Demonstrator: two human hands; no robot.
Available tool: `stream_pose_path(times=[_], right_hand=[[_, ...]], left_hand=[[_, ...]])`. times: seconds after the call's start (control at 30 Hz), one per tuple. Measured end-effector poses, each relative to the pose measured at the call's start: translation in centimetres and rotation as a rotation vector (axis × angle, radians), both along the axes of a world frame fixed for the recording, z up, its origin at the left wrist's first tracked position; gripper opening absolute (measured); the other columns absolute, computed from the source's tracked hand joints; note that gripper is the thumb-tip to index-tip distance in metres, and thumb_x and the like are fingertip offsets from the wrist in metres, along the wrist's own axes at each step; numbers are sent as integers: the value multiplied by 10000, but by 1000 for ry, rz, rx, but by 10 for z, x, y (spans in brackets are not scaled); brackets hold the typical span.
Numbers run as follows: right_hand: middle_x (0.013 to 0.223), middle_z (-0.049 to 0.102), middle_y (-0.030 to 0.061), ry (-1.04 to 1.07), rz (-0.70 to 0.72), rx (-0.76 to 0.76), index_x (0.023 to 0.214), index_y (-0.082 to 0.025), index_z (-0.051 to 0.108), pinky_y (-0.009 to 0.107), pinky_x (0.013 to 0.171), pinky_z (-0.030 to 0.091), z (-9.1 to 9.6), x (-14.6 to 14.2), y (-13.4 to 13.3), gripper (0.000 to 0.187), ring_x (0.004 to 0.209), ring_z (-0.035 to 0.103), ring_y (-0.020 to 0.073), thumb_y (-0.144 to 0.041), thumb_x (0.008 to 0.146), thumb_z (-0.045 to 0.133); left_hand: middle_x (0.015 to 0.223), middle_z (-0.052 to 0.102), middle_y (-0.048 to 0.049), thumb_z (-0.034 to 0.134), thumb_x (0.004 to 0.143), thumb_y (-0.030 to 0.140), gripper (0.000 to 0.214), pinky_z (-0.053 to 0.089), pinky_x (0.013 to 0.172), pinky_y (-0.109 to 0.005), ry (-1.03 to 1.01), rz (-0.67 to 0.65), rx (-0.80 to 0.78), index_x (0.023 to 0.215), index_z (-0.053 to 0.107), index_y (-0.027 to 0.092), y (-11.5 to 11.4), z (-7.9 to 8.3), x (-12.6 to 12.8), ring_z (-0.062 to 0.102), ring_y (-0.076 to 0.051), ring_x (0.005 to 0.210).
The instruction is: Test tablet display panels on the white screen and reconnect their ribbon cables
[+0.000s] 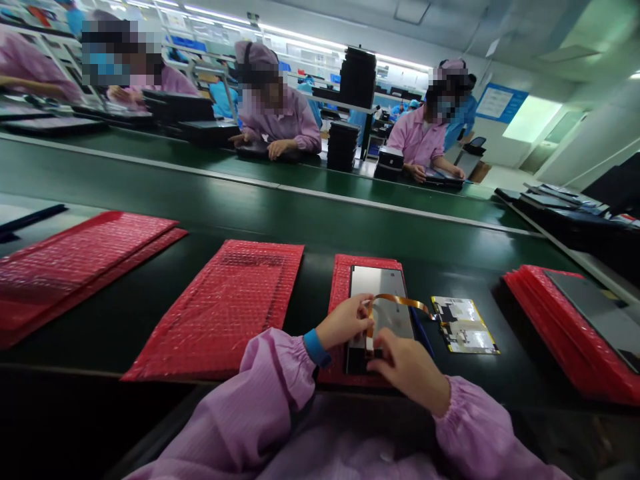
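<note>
Orange flat ribbon cable (407,301) arches across the silver rectangular panel (394,319) to a white, yellow-edged flat pack (466,325) at right. On my feed, the left hand (345,323) pinches the cable over the panel; the right hand (413,370) curls near its lower end, gripping or not I can't tell. Red bubble-wrap sleeves (341,280) lie beneath the panel.

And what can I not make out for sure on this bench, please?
In the head view:
Silver panel: its lower part is partly hidden by the right hand.
Orange ribbon: too small to tell whether that hand touches its lower end.
Leftmost red bags: cut off by the left edge.
Grey panel at right: cut off by the right edge.
</note>
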State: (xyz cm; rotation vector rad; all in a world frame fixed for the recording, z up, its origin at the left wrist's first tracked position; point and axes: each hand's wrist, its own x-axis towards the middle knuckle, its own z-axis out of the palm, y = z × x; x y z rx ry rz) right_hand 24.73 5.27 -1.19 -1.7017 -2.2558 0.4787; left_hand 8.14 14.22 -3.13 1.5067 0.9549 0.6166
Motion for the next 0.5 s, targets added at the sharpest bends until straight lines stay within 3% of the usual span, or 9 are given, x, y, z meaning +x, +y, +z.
stream_pose_path(times=[0.03, 0.1, 0.17, 0.23, 0.33, 0.43, 0.5], right_hand=[[724, 644, 16, -14, -71, 66, 946, -191, 593, 298, 625, 435, -3, 9, -1, 81, 677, 635, 223, -253, 897, 614], [857, 661, 123, -49, -221, 190, 1016, -140, 582, 380, 702, 472, -10, 30, 1, 200, 790, 643, 289, -255, 970, 425], [980, 649, 204, -77, -297, 270, 1140, -87, 553, 460, 750, 486, -18, 49, 2, 303, 891, 626, 346, -244, 961, 365], [1044, 647, 199, -88, -273, 303, 1286, -87, 491, 473, 765, 503, -24, 64, -1, 400, 904, 624, 338, -215, 928, 370], [883, 684, 75, -39, -130, 205, 1402, -167, 445, 373, 660, 533, -19, 83, -17, 523, 708, 635, 248, -184, 882, 392], [803, 701, 45, 186, -45, 24, 1208, -225, 658, 338, 651, 536, 3, 103, -41, 418, 702, 653, 232, -214, 842, 455], [809, 717, 59, 444, -97, -51, 982, -240, 744, 336, 658, 542, 19, 109, -54, 278, 736, 673, 244, -254, 847, 501]], left_hand=[[720, 568, 50, 608, 746, 157, 574, 390, 395, -179, -6, 21, 7, 1304, 473, 127, 0, 0, 0, 531, -72, 413], [703, 564, 50, 587, 758, 146, 529, 417, 436, -187, -18, 82, 34, 1278, 493, 121, 1, 1, 2, 553, -84, 458], [695, 570, 44, 572, 766, 128, 480, 458, 521, -200, -30, 156, 74, 1243, 521, 117, 2, 3, 3, 582, -101, 546], [701, 574, 39, 555, 778, 113, 446, 474, 578, -204, -41, 217, 102, 1224, 534, 126, 2, 5, 4, 592, -106, 605], [736, 569, 34, 525, 802, 109, 432, 459, 517, -193, -56, 258, 88, 1232, 517, 139, 1, 8, 5, 586, -93, 562], [769, 558, 27, 505, 831, 120, 418, 439, 451, -171, -67, 279, 49, 1249, 492, 134, 0, 10, 6, 593, -78, 521], [761, 547, 29, 491, 845, 112, 407, 431, 434, -149, -69, 289, 26, 1252, 483, 133, 0, 11, 7, 601, -73, 523]])
